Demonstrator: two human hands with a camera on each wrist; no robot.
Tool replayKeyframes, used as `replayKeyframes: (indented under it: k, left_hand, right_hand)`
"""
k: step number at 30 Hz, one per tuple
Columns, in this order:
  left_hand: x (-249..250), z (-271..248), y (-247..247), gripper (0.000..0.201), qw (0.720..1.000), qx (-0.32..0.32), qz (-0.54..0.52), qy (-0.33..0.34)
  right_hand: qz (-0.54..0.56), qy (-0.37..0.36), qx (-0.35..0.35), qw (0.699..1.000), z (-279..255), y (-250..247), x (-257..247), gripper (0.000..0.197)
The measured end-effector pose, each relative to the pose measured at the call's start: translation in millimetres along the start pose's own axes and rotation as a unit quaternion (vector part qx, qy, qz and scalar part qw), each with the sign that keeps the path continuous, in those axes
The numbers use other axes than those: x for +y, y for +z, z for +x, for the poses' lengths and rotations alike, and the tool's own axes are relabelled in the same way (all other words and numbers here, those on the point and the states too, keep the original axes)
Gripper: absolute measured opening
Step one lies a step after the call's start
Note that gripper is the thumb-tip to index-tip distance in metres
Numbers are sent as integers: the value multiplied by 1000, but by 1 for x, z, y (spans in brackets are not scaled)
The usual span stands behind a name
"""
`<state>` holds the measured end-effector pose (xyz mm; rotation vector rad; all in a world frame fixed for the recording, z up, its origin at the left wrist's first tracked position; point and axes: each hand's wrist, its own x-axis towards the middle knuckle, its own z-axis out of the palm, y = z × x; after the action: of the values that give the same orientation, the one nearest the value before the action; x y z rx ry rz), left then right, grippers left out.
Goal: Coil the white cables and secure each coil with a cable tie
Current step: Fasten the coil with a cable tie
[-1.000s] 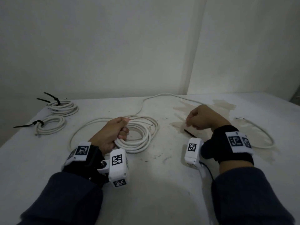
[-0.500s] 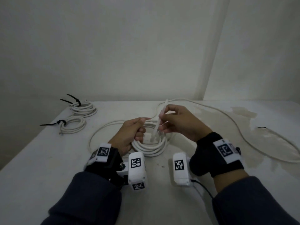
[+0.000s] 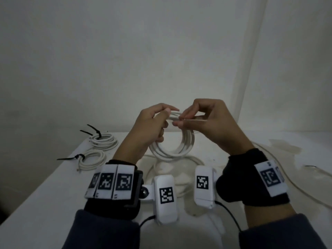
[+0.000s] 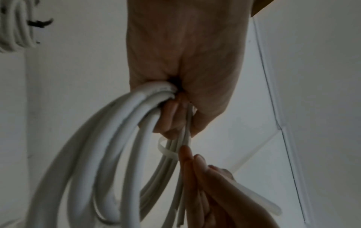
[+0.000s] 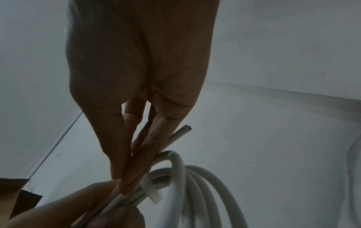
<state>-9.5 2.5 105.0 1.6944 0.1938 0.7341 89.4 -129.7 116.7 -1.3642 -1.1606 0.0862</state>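
My left hand (image 3: 160, 123) grips a coil of white cable (image 3: 179, 149) and holds it upright above the white table (image 3: 45, 194). My right hand (image 3: 182, 120) pinches a translucent white cable tie (image 3: 195, 120) against the top of the coil. In the left wrist view the cable tie (image 4: 167, 150) bends round the gathered strands of the coil (image 4: 109, 146), just below my left fingers. Its tail (image 4: 254, 195) runs through my right fingers (image 4: 197, 172). The right wrist view shows the tie (image 5: 151, 192) on the coil (image 5: 197, 185), and a cut cable end (image 5: 182, 131) sticking out.
Two finished white coils (image 3: 105, 141) (image 3: 91, 159) with black ties lie at the table's far left. A loose white cable (image 3: 287, 182) trails over the right side, near a thin black tie (image 3: 310, 166). More loose cable (image 3: 195, 160) lies under the lifted coil. Walls close the back.
The left hand has lifted the coil off the table to an upright hold. The right hand came in from the right with the cable tie and now holds it at the coil's top.
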Motion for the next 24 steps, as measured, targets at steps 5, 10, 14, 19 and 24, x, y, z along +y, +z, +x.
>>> replayKeyframes:
  k: [5, 10, 14, 19, 24]
  left_hand:
    - [6, 3, -4, 29, 999, 14, 41, 20]
    - [8, -1, -8, 28, 1000, -24, 5, 9]
    - [11, 0, 1, 24, 998, -5, -56, -27]
    - [13, 1, 10, 18, 993, 57, -97, -42]
    - [20, -2, 12, 18, 993, 58, -102, -18]
  right_hand:
    - [-49, -26, 2, 998, 13, 6, -5, 23]
    - [-212, -122, 34, 969, 17, 7, 3, 20]
    - [-151, -138, 9, 979, 16, 5, 10, 27]
    - [-156, -181, 23, 971, 15, 5, 6, 30]
    - [-148, -166, 3, 975, 14, 7, 3, 24]
